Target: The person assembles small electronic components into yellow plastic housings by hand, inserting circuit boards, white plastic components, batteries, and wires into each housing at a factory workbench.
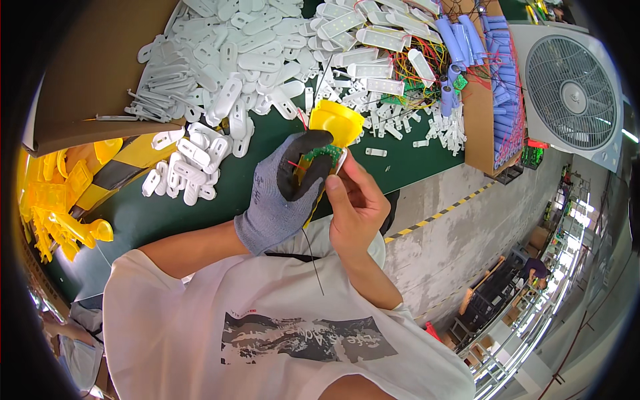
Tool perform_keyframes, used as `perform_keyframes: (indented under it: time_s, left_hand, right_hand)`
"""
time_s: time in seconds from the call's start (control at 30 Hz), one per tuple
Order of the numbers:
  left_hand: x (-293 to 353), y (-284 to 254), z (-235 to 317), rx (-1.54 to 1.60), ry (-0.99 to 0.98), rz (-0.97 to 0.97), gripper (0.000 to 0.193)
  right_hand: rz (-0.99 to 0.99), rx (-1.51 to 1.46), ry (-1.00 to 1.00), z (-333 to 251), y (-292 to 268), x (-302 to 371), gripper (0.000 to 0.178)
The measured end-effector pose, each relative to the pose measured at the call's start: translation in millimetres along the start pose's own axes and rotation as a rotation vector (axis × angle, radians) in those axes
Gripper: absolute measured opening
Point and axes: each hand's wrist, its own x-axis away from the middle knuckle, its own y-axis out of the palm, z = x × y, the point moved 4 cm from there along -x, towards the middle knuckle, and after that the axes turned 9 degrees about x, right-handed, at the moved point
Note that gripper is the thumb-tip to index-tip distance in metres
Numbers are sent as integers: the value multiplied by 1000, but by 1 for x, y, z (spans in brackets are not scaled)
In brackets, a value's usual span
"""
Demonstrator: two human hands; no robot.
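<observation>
In my left hand (pixel 275 193), gloved in grey with dark fingers, is a yellow plastic housing (pixel 337 124) with a cup-shaped end pointing away from me. A green circuit board (pixel 324 153) with thin wires shows between the gloved fingers. My bare right hand (pixel 357 212) is closed, thumb and fingertips pinching a small white piece (pixel 342 160) against the board's right edge. A thin black wire (pixel 313 257) hangs below the hands over my shirt. What lies inside the housing is hidden by the glove.
White oval covers (pixel 253 63) heap across the green table (pixel 260 153); a smaller pile (pixel 191 163) lies nearer. White LED strips (pixel 377 40), wires and small white clips (pixel 443 130) lie right. Blue cells (pixel 505 100) fill a cardboard box beside a fan (pixel 572 83). Yellow housings (pixel 67 183) lie left.
</observation>
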Motion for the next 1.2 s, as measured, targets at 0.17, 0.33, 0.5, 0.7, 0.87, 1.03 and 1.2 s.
perform_keyframes:
  time_s: [0.17, 0.33, 0.5, 0.7, 0.87, 1.03, 1.2]
  left_hand:
    - [4, -1, -8, 58, 40, -54, 29]
    - [2, -1, -5, -2, 109, -77, 29]
    - [1, 1, -4, 53, 90, -99, 27]
    - [1, 2, -7, 13, 9, -57, 21]
    - [4, 0, -8, 0, 50, -34, 20]
    - [3, -4, -5, -11, 88, -66, 20]
    - [-1, -4, -7, -73, 176, -93, 21]
  right_hand:
    - [79, 56, 122, 1, -1, 5, 35]
    - [98, 164, 2, -1, -1, 6, 33]
    - [98, 195, -2, -1, -3, 2, 34]
    - [10, 167, 50, -3, -3, -1, 33]
    - [49, 160, 88, -5, 3, 3, 34]
    - [7, 177, 24, -2, 4, 1, 34]
    - [-30, 161, 31, -3, 4, -4, 34]
